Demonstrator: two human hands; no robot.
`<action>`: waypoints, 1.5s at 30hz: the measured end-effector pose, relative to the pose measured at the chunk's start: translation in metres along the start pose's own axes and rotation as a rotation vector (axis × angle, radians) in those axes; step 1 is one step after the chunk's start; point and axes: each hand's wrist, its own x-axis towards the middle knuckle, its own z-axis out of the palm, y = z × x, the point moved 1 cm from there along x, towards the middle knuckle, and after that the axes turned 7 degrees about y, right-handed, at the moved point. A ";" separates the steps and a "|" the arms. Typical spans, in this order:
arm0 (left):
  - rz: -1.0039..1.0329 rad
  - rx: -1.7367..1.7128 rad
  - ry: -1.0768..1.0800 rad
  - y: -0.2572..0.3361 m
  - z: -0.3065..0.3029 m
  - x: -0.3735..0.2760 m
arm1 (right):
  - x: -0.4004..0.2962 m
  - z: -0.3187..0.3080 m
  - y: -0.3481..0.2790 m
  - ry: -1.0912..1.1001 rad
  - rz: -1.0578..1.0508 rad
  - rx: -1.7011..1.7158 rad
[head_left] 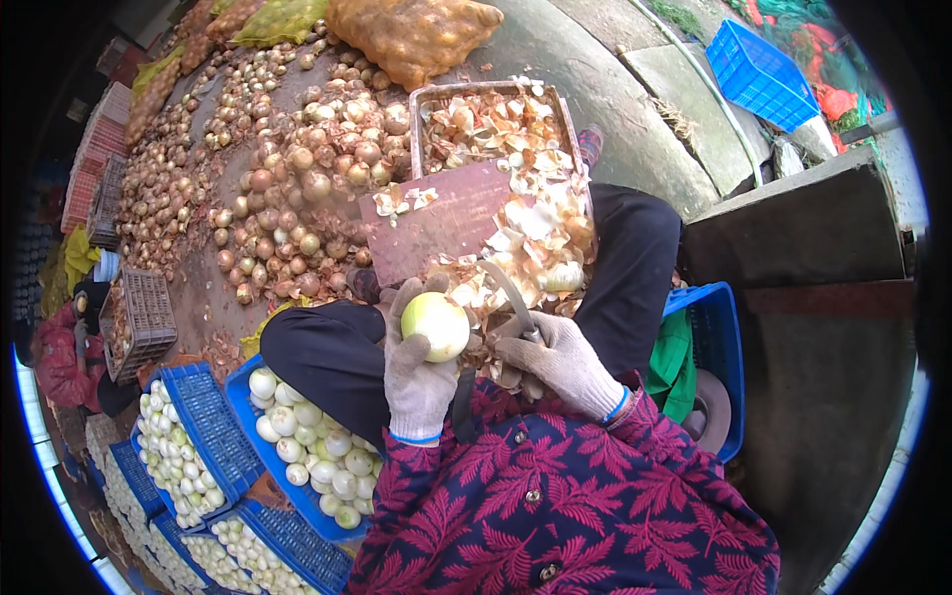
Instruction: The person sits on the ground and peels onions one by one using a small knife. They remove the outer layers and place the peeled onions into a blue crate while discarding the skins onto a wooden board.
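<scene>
A peeled, pale green-white onion rests in my gloved left hand, with the fingers and thumb curled around it. My right hand, also in a knitted work glove, grips the handle of a curved knife. The blade points up and to the left, just right of the onion and apart from it. Below the hands and between my knees lies a heap of onion skins. Part of that heap covers a reddish board laid against a skin-filled crate.
Unpeeled onions spread over the floor ahead and left. A blue crate of peeled onions stands by my left leg, with several more behind it. At my right is a blue bin holding green cloth. Another person sits far left.
</scene>
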 end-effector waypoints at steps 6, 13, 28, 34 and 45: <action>-0.026 -0.052 0.021 -0.002 0.004 -0.004 | 0.007 0.002 0.005 0.258 -0.578 -0.594; -0.031 -0.151 0.091 -0.002 -0.009 -0.003 | 0.002 -0.002 0.022 0.154 -0.762 -0.994; 0.030 -0.174 -0.017 0.002 -0.002 0.002 | -0.001 0.010 0.007 -0.169 0.011 -0.218; -0.047 -0.125 -0.034 0.003 -0.002 0.002 | 0.000 0.008 0.017 0.152 -0.442 -0.515; -0.064 0.241 -0.188 0.014 0.021 -0.005 | 0.004 0.007 -0.005 0.264 -0.712 -0.380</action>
